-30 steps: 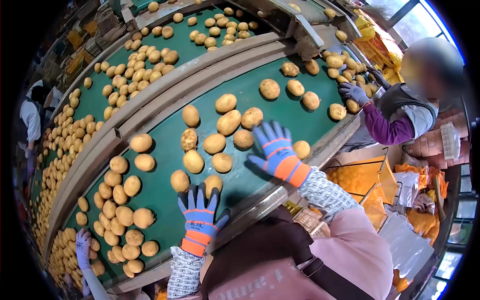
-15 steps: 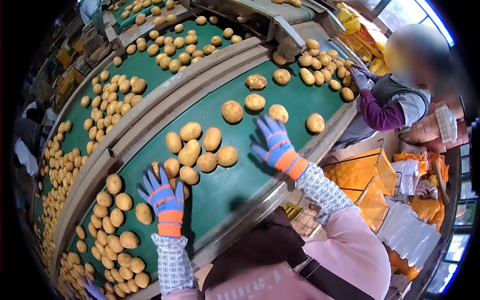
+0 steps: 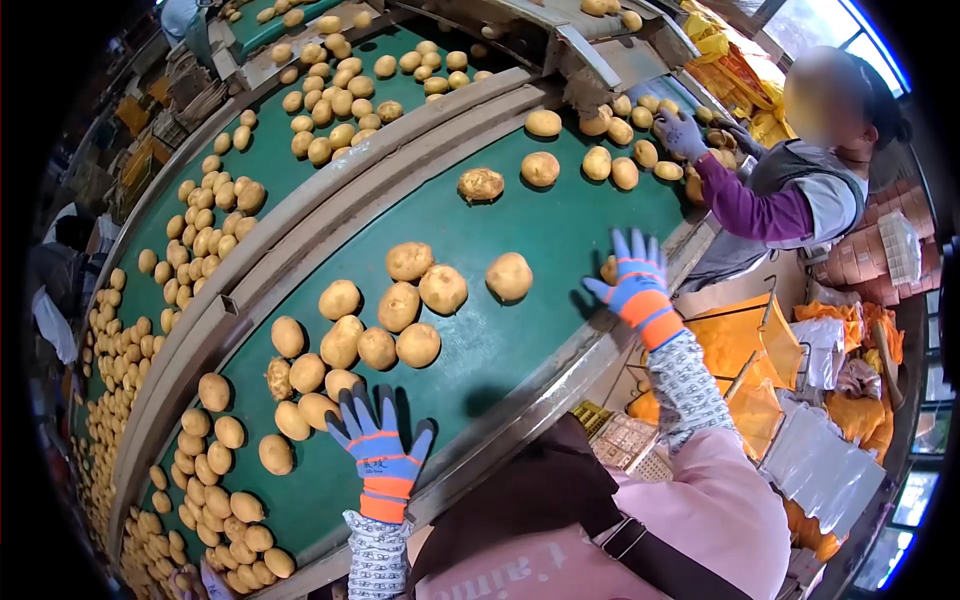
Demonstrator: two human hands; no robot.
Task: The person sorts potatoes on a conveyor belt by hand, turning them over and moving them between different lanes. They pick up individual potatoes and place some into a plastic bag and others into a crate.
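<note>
Green conveyor belt: runs from lower left to upper right of the frame, carrying loose potatoes.
Co-worker, upper right: purple sleeve, gloved hand among potatoes at the belt's far end.
Orange mesh bags, right of centre, beside the belt edge.
Left hand, lower centre: blue-and-orange glove, fingers spread flat, empty, fingertips just beside a potato cluster.
Right hand, right of centre: same glove, open, holding nothing, over the belt edge and partly covering a small potato; whether it touches it cannot be told.
</note>
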